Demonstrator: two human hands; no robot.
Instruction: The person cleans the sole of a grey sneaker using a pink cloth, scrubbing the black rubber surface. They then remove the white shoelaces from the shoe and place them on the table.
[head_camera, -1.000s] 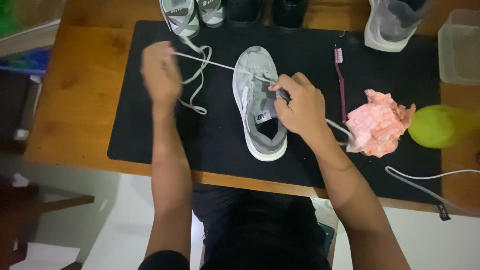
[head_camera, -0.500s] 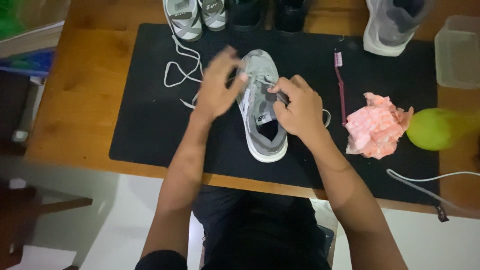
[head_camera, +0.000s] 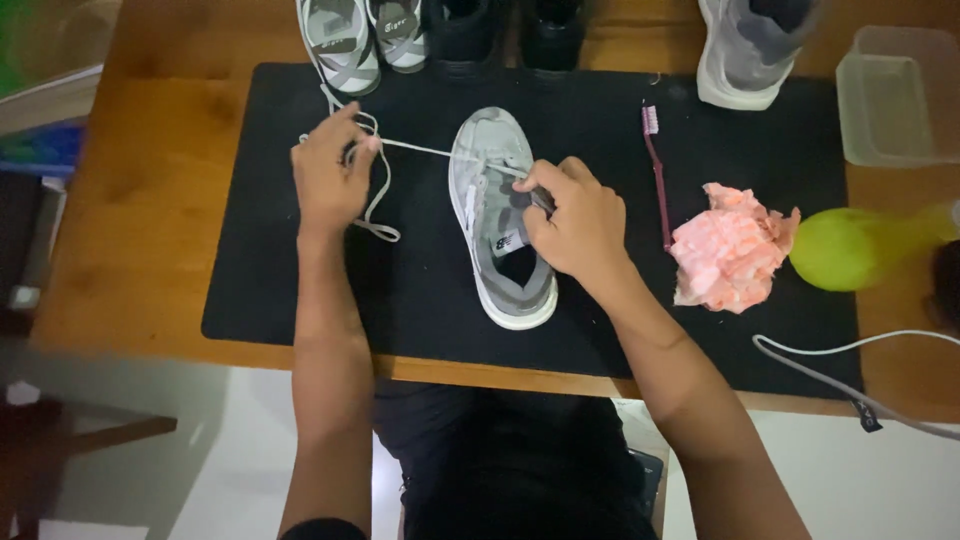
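Observation:
A grey sneaker (head_camera: 497, 240) lies toe-away on a black mat (head_camera: 420, 300). My left hand (head_camera: 330, 175) is out to the left of the shoe, pinching a white shoelace (head_camera: 415, 149) that runs taut from the eyelets. The lace's loose end loops on the mat below that hand. My right hand (head_camera: 578, 218) rests on the shoe's tongue and eyelets, fingers closed on it and holding it down.
A pink-handled toothbrush (head_camera: 657, 175) and a crumpled pink cloth (head_camera: 733, 247) lie right of the shoe, then a green bottle (head_camera: 850, 248). More shoes (head_camera: 345, 45) line the far edge. A clear plastic tub (head_camera: 898, 95) sits far right. A loose lace (head_camera: 850, 375) trails at the right.
My left hand moved from the shoe's eyelets out to the left, pulling the lace taut. My right hand stayed on the shoe.

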